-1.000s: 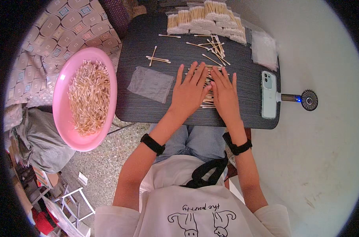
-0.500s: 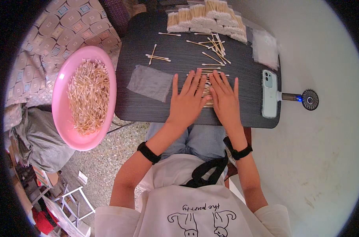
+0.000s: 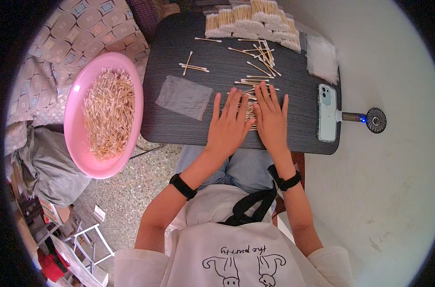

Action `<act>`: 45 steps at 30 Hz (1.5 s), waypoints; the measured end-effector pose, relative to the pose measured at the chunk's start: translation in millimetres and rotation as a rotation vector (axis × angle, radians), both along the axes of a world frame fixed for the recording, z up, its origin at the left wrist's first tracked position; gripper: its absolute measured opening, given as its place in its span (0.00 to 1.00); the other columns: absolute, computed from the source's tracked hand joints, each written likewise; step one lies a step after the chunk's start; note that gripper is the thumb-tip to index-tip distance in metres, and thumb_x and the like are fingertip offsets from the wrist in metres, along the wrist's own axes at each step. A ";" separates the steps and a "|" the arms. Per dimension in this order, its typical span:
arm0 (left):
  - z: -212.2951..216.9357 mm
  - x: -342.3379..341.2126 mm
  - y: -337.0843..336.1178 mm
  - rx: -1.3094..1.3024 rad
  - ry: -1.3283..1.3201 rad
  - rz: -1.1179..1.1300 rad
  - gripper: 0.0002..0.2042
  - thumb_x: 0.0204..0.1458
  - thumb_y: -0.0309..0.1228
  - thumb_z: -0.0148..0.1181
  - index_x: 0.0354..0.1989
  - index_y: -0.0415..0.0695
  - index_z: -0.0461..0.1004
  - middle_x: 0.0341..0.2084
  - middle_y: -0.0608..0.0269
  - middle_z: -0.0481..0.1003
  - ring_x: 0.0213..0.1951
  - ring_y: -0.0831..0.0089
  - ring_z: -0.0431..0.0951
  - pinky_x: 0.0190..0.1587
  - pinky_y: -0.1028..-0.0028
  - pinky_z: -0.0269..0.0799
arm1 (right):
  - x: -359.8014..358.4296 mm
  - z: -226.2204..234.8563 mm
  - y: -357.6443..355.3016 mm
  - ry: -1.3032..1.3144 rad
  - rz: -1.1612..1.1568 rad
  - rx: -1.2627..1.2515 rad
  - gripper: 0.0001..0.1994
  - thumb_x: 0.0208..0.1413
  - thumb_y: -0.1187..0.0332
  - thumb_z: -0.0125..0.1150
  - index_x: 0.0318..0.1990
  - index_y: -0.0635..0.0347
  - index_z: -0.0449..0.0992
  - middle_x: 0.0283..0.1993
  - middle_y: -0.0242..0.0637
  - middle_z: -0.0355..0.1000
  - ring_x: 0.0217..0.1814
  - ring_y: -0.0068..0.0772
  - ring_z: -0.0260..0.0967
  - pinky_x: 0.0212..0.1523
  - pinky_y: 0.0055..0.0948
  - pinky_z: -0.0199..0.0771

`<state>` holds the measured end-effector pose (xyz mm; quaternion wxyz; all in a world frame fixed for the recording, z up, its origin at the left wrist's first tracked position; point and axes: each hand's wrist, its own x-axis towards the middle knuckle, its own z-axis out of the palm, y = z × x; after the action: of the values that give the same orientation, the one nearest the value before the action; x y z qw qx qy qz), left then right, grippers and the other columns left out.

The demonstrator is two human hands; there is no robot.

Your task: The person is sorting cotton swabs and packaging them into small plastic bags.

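Both hands flat on the table, palms down, side by side. Left hand and right hand press on a bundle of swabs between them, at the table's near-middle. Fingers extended, slightly spread, not pinching. Bundle's long axis seems to run left-right across the table; mostly hidden. Loose swabs scattered beyond the bundle, pointing every way. Clear bag left of the bundle. Phone right of it. Pink basin of swabs off the table's left edge.
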<state>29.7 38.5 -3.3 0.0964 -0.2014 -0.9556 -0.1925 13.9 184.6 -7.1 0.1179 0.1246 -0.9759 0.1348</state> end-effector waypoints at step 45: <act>15.0 -20.5 -18.3 0.029 -0.035 -0.206 0.25 0.61 0.37 0.46 0.65 0.41 0.56 0.68 0.55 0.51 0.69 0.58 0.49 0.68 0.54 0.42 | 1.6 16.6 28.5 -0.176 0.119 -0.480 0.24 0.65 0.66 0.41 0.67 0.62 0.53 0.72 0.47 0.47 0.74 0.49 0.44 0.71 0.46 0.43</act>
<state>9.2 20.3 11.7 0.0622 -0.2939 -0.9283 -0.2189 15.5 213.1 9.5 0.0504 0.1378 -0.9135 0.3795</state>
